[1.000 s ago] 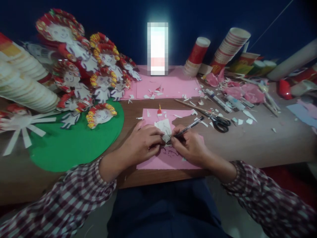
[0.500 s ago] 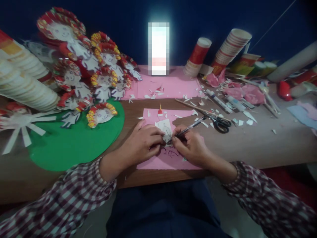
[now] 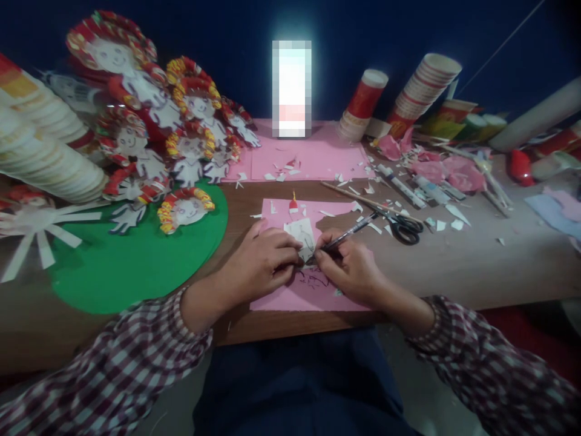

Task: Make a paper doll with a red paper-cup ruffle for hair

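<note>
My right hand is closed around a slim pen, its tip down at the lower edge of a small white piece of paper. Dark lines are drawn on that paper. My left hand has its fingers curled and pressed onto the paper's left edge, gripping it against a pink sheet. Dark pen marks show on the pink sheet just below the paper. A small red and yellow scrap lies above it. The fingertips partly hide the paper's lower corner.
Black-handled scissors and a thin wooden stick lie to the right among white scraps. Paper dolls and a green sheet are at left. Stacked paper cups stand at the back right, and a blurred bright screen stands at the back.
Almost nothing differs. Both hands stay in place, with the pen tip still at the lower edge of the white paper.
</note>
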Demonstrator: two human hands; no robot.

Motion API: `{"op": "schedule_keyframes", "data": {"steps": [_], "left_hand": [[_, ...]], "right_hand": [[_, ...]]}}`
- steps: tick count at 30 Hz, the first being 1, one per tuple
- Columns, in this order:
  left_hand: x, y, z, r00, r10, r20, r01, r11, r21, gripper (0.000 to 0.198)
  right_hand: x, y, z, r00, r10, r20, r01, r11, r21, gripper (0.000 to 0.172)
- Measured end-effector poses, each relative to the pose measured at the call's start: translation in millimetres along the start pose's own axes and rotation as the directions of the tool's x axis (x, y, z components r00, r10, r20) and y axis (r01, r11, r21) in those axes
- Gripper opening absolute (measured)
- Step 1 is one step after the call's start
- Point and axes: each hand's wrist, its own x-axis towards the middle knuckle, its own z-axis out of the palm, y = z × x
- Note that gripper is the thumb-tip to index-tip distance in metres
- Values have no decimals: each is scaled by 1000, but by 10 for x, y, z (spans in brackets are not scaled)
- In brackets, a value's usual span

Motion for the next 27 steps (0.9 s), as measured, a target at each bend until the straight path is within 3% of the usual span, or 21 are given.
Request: {"op": "schedule_keyframes", "data": {"steps": [7, 14, 22, 27], "left_hand": [[-1, 4, 3, 1000, -12, -9, 12, 1000, -3, 16], [5, 7, -8, 1000, 2, 6, -2, 1000, 4, 18], [5, 6, -19, 1000, 13, 1, -13, 1000, -19, 18], [-5, 7, -9, 1000, 7, -15, -7, 1000, -23, 14]], "right_hand": [[4, 8, 9, 999, -40, 7, 40, 999, -9, 5], [-41, 56, 14, 999, 32, -36, -28, 995, 96, 3], [-119, 143, -46, 947, 8, -321, 56, 980, 191, 7], [-205, 3, -166, 937, 28, -348, 45, 979, 199, 8]]}}
